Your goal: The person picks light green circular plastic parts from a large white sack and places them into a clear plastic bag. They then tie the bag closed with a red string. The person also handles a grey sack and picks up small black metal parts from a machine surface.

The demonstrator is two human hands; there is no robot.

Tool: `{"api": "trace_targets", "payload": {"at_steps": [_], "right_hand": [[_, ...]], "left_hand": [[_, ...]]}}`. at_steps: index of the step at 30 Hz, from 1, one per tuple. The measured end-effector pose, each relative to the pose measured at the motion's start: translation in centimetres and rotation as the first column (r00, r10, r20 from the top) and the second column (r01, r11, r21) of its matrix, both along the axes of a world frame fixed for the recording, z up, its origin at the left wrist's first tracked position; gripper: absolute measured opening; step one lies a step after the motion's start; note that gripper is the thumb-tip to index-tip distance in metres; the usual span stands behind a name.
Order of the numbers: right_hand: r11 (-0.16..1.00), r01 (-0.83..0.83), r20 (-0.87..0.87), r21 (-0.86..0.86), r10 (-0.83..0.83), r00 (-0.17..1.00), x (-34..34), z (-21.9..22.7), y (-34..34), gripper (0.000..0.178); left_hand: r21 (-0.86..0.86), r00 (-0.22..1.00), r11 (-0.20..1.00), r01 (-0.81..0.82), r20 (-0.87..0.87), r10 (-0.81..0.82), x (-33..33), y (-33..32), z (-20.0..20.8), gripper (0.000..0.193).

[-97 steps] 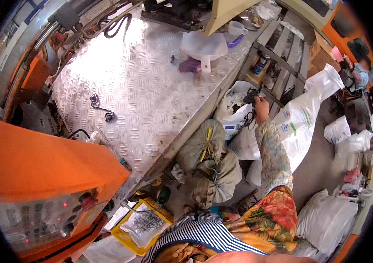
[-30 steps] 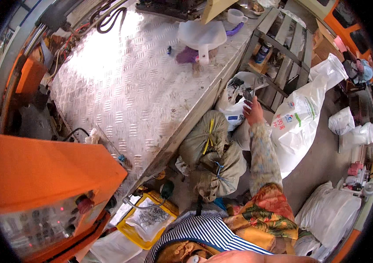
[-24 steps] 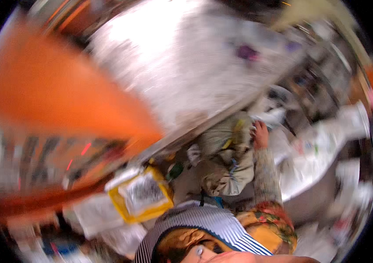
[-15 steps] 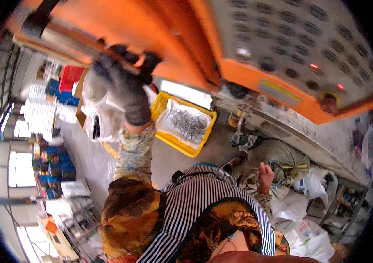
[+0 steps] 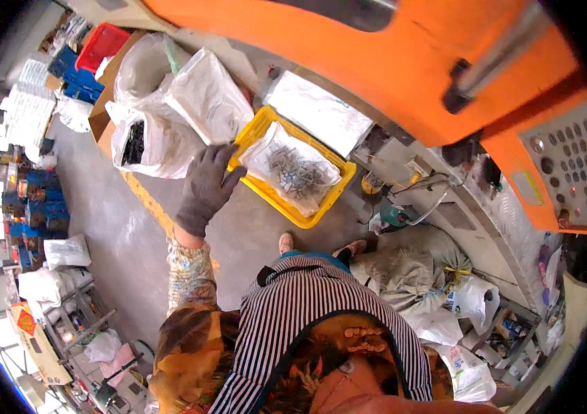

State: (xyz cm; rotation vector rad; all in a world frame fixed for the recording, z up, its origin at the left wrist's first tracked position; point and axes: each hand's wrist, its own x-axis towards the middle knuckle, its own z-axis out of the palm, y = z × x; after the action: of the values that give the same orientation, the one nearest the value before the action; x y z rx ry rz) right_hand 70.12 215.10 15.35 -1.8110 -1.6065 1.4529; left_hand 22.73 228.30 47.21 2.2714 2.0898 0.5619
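Observation:
My left hand, in a dark grey knit glove, is stretched out beside the left corner of a yellow plastic tray. Its thumb stands apart from the fingers, and nothing shows in its grasp. Whether the fingertips touch the tray rim, I cannot tell. A white sheet lines the tray, with a loose heap of small thin grey pieces on it. My right hand is out of view.
An orange machine with a bar handle and control panel spans the top right. White plastic bags stand left of the tray. Stuffed sacks lie at right. A yellow line crosses the grey floor.
My left hand has come down from black handles on the orange machine to beside the tray. My bare right hand, seen at right before, has left the view. The view has shifted.

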Motion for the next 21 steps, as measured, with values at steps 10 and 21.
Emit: {"api": "trace_targets", "payload": {"at_steps": [10, 21], "right_hand": [[0.994, 0.106, 0.371, -0.028, -0.088, 0.925, -8.0, -3.0, -5.6, 0.041], [0.994, 0.024, 0.471, -0.109, 0.031, 0.882, -8.2, 0.3, 3.8, 0.034]], "left_hand": [[-0.427, 0.977, 0.887, -0.176, 0.035, 0.211, -13.3, -9.9, -7.5, 0.050], [-0.343, 0.958, 0.916, 0.207, 0.261, -0.119, -10.7, -3.9, -11.7, 0.050]]}}
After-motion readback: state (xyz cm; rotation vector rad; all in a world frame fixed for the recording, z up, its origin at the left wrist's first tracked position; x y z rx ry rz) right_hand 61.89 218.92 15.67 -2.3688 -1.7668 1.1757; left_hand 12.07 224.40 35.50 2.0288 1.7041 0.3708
